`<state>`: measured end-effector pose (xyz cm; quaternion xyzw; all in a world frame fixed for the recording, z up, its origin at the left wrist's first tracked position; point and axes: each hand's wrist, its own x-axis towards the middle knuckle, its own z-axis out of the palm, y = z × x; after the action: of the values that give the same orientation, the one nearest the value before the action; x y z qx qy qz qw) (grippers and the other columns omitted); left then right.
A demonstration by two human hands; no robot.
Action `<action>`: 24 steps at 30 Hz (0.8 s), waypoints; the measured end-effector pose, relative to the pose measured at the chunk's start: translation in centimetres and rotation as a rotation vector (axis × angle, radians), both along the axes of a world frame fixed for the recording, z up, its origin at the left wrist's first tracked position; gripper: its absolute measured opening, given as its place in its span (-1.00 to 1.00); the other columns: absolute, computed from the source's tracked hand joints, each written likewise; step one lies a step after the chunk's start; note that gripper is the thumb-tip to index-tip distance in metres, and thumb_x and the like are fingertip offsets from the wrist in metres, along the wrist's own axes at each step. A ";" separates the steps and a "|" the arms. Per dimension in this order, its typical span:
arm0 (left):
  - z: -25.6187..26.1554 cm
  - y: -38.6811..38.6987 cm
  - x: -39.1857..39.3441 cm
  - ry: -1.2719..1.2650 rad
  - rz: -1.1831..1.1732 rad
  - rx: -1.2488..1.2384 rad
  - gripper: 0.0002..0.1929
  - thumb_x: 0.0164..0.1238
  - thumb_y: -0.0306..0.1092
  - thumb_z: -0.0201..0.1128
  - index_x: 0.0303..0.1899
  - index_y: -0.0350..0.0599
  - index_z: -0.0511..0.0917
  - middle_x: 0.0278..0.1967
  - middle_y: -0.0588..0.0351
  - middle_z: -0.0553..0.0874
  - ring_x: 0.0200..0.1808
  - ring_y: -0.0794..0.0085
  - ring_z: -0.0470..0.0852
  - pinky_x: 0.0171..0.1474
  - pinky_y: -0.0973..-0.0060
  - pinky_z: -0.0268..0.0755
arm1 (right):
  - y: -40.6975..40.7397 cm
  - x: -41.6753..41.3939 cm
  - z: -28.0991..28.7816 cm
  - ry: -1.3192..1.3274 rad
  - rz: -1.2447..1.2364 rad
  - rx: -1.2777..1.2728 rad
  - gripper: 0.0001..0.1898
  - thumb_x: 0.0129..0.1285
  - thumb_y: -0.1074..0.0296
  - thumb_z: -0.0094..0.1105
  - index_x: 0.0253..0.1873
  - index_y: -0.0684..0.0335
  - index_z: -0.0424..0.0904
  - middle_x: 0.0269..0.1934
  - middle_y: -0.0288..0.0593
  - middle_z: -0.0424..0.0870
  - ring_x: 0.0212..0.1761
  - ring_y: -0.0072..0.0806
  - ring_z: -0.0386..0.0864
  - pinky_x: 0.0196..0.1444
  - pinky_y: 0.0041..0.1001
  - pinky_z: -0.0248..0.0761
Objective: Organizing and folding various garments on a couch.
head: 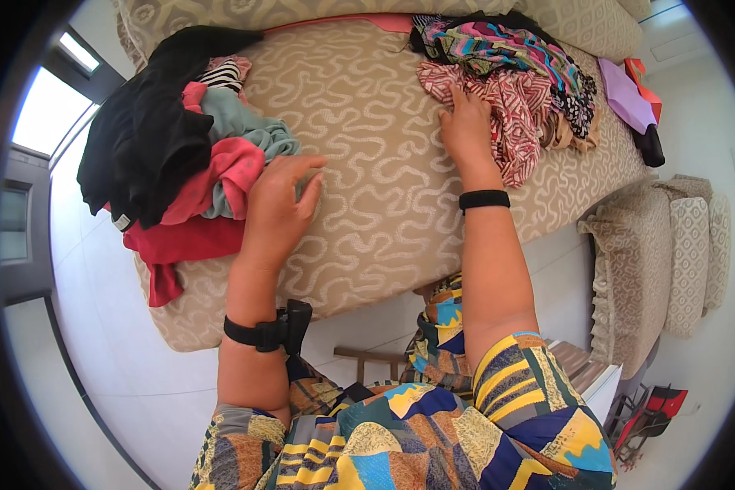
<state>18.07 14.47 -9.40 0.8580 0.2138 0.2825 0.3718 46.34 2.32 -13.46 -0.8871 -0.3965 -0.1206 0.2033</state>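
My left hand (285, 199) rests at the right edge of a clothes pile, beside a pink spotted garment (239, 171) and a grey-green one (239, 119); whether its fingers grip cloth is not clear. A black garment (153, 122) lies over that pile, with a red garment (190, 242) beneath. My right hand (468, 125) lies on the left side of a red-and-white patterned garment (520, 116), fingers on the cloth. Above this garment is a multicoloured patterned one (490, 46), with black-and-white patterned cloth (579, 101) at its right.
The clothes lie on a beige patterned sofa seat (367, 184). A lilac item (628, 95) and a red one (652, 92) are at its right end. A covered armchair (631, 263) stands right, near a white-sided table or box (600, 392). A red-and-black object (655, 410) is lower right.
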 end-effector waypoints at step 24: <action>0.7 -0.3 0.4 -0.103 -0.033 -0.033 -0.82 0.29 -0.62 0.22 -0.11 -0.26 0.66 -0.22 0.02 0.72 -0.16 0.35 0.66 -0.06 0.53 0.42 | -4.9 6.5 1.2 0.447 -0.418 0.473 -0.67 0.22 0.33 0.32 0.03 0.36 0.57 -0.31 -0.07 0.70 -0.39 -0.30 0.63 -0.26 -0.39 0.48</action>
<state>18.45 14.17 -8.66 0.8397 0.1847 0.3164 0.4008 52.81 -2.58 -12.27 -0.8818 -0.1146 -0.0513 0.4547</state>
